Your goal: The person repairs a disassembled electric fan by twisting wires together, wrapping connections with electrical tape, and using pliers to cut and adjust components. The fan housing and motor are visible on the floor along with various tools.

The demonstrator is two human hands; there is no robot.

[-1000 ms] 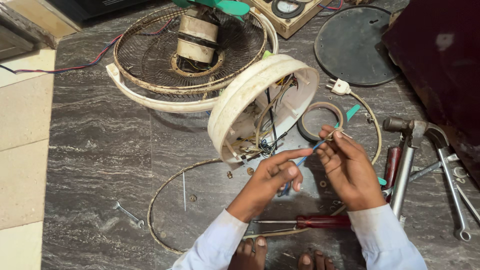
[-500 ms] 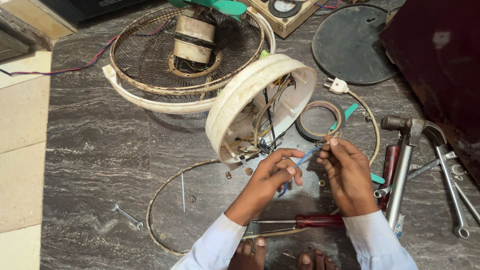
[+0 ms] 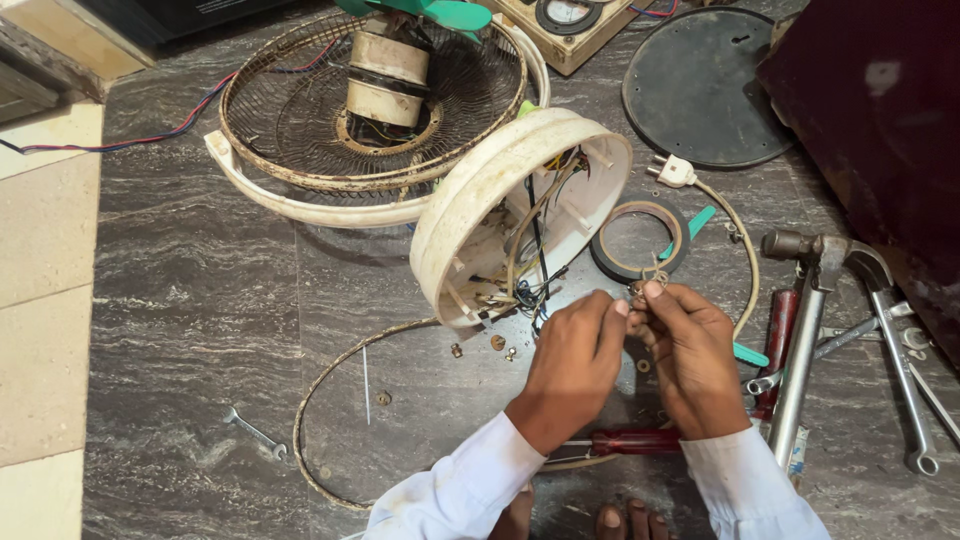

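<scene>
My left hand (image 3: 575, 355) and my right hand (image 3: 688, 350) meet fingertip to fingertip just below a tape roll (image 3: 640, 238). Both pinch thin bare wire ends (image 3: 650, 277) twisted into a small knot. The wires run from the open cream fan base (image 3: 500, 215), which lies tilted on its side with its coloured wiring showing. A cream cable with a white plug (image 3: 674, 172) curves round my right hand.
A fan grille with its motor (image 3: 385, 80) lies at the back. A dark round plate (image 3: 700, 85) sits far right. A red-handled screwdriver (image 3: 625, 441) lies under my wrists. A hammer (image 3: 805, 330), spanners (image 3: 900, 370), a small wrench (image 3: 252, 432), a wire ring (image 3: 310, 420) and loose screws lie about.
Both hands have closed together and moved up slightly toward the tape roll. The blue-handled tool seen earlier between my fingers no longer shows.
</scene>
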